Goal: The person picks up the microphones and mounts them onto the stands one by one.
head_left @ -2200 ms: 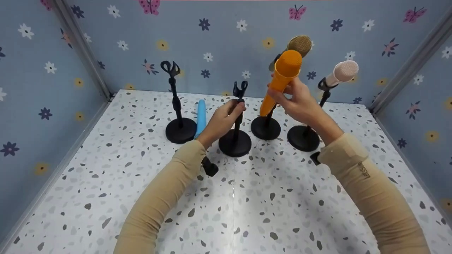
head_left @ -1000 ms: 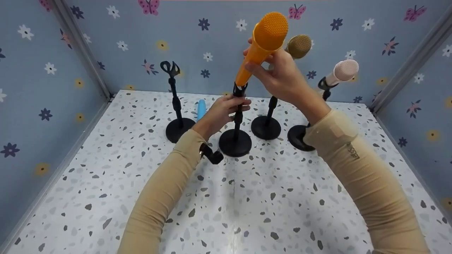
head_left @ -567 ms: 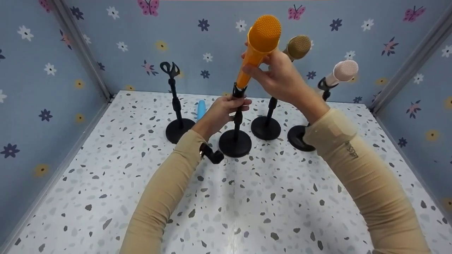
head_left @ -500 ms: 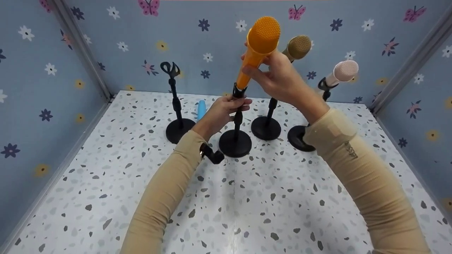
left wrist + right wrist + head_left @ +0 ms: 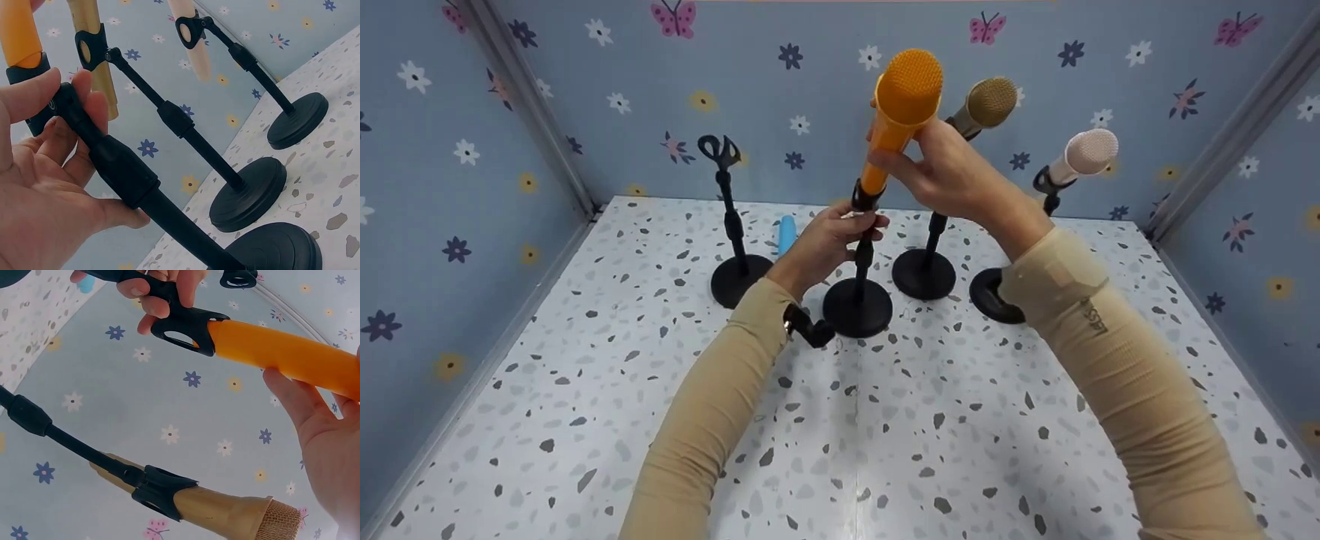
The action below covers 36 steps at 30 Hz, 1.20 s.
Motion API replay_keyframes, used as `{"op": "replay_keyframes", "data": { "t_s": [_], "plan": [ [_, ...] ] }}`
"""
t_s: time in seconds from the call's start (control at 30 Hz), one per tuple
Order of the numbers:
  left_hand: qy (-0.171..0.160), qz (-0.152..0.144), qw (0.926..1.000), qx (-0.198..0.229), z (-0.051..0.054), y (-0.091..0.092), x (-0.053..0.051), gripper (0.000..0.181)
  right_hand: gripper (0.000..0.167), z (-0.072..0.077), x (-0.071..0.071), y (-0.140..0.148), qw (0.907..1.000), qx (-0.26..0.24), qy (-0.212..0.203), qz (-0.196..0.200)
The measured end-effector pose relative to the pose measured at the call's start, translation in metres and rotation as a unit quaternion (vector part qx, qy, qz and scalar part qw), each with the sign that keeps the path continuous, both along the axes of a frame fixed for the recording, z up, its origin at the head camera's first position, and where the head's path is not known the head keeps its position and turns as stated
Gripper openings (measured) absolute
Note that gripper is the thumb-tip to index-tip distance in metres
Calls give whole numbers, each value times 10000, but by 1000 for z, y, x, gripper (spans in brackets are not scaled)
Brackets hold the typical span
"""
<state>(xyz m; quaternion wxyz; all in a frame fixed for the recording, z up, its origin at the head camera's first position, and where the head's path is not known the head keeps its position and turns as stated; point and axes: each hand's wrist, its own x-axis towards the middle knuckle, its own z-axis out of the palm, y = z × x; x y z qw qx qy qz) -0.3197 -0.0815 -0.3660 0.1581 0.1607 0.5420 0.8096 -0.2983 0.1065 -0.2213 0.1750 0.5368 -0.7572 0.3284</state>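
My right hand (image 5: 952, 169) grips an orange microphone (image 5: 911, 90) by its handle, head up and tilted. The handle's lower end sits inside the clip (image 5: 211, 334) of a black microphone stand (image 5: 859, 304). Just under that clip, my left hand (image 5: 829, 244) holds the top of the stand, fingers and thumb around it, as the left wrist view also shows. Behind the right hand a gold microphone (image 5: 990, 103) rests in the clip of another stand (image 5: 924, 274). A pale pink microphone (image 5: 1091, 152) is in a third stand's clip at the right.
A stand with a bare clip (image 5: 720, 151) stands at the left. Beside it a light blue microphone handle (image 5: 787, 234) lies on the speckled table (image 5: 855, 450), partly hidden by the left hand. Flower-patterned walls (image 5: 825, 97) enclose the back and both sides.
My right hand has carried the orange microphone leftward to the held stand, then pushed it down, so its handle end has slid into the clip. The left hand has stayed at the stand's top.
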Motion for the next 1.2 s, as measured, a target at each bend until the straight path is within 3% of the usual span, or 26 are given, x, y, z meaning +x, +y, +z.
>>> {"op": "replay_keyframes", "data": {
  "t_s": [0.27, 0.4, 0.57, 0.73, 0.87, 1.07, 1.2],
  "plan": [
    [-135, 41, 9998, 129, 0, -2, 0, 32, 20, 6, -1, -8, 9981, 526, -101, 289],
    [-129, 71, 9999, 45, 1, -3, 1, 34, 25, 2, -2, -11, 9987, 381, 67, 333],
    [-38, 97, 9999, -28, -1, -4, 2, 34, 34, -14, -2, -18, 9997, -132, 176, -108],
    [117, 44, 9999, -91, -7, -2, 2, 35, 32, -29, -1, -13, 9963, -702, -452, -188],
    [257, 29, 9992, -297, -10, -1, 4, 37, 34, -30, 1, -7, 9918, -920, -873, -157],
    [492, -134, 9945, -918, -6, 1, 6, 40, 49, -21, 6, -2, 9945, -945, -362, -258],
    [523, -162, 9943, -915, -3, 1, 5, 38, 52, -21, 7, -2, 9940, -1062, -232, -78]
  ]
}}
